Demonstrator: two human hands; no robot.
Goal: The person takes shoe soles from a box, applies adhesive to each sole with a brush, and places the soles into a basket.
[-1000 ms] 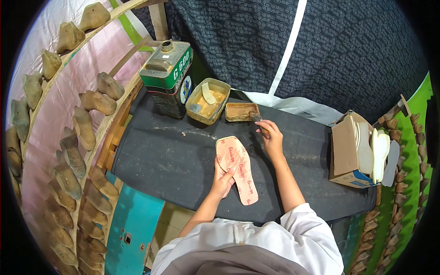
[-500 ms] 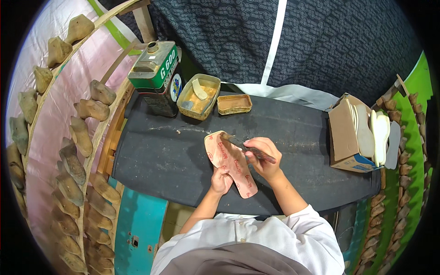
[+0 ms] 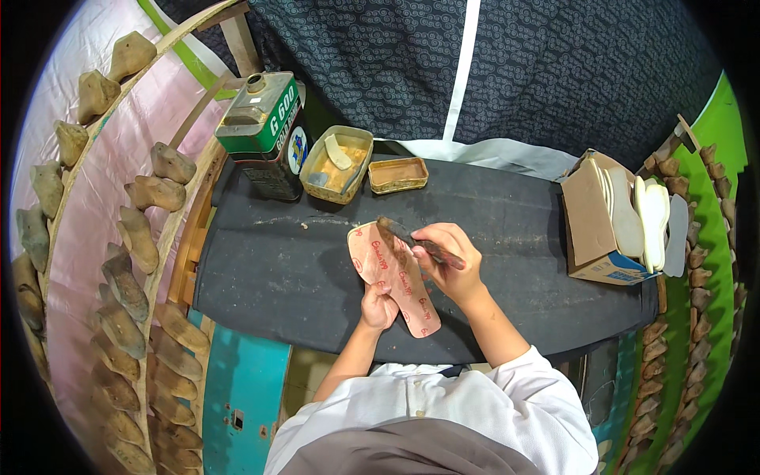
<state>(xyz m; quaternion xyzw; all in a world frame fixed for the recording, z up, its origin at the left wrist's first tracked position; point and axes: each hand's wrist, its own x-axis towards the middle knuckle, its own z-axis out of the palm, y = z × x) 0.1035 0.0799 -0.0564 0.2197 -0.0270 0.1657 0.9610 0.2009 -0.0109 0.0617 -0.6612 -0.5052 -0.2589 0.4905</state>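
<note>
I see my left hand [image 3: 378, 307] closed around the near edge of a pink shoe insole [image 3: 393, 277], a thin, flat, elongated sheet printed with small dark red marks, held tilted just above the middle of the bench [image 3: 269, 269]. My right hand [image 3: 451, 261] has its grip closed on a slim dark brush [image 3: 416, 241], whose bristled tip rests on the far, rounded end of the insole. The bench top is a dark, matte, slightly dusty mat with scattered pale specks. At its far edge sit a green and black rectangular metal can [image 3: 265, 131] with a small screw cap, an open tin [image 3: 336, 162] holding yellowish paste, and just to its right a shallow lid [image 3: 397, 174] with a brownish film inside. On the right end stands an open cardboard box [image 3: 606, 226] with pale flat insoles stacked upright in it. Along the left runs a curved rack [image 3: 170, 253] of worn wooden shoe lasts over pink sheeting, and more lasts line the right against a green wall [image 3: 712, 174]. Beyond the bench hangs dark patterned cloth [image 3: 554, 71].
</note>
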